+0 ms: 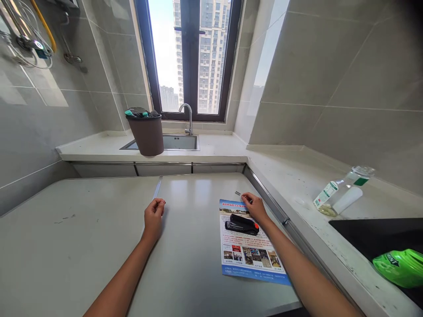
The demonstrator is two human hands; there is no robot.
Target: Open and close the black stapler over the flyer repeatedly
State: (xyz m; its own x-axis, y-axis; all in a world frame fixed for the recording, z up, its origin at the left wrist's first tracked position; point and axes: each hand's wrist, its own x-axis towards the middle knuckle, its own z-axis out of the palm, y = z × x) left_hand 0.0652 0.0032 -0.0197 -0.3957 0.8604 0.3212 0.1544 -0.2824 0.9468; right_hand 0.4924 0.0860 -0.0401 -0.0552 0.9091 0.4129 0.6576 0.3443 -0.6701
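My left hand [154,220] hovers over the pale tabletop, fingers curled and thumb pressed in; whether something small is pinched there I cannot make out. On the right, my right hand [254,206] has its fingertips together at the top edge of a printed flyer [238,268]. Just beyond those fingertips lies a short strip of staples [237,193]. A black stapler [242,224] with a red spot at one end rests on the flyer, below my right hand. Anything inside the right-hand pinch is too small to tell.
Beyond the table, a brown bin [145,134] stands at the sink [181,142] with its faucet [189,119]. The right counter bears a tilted clear bottle [343,191] and a green can [399,267] on a black panel [366,233]. A raised counter edge borders the table.
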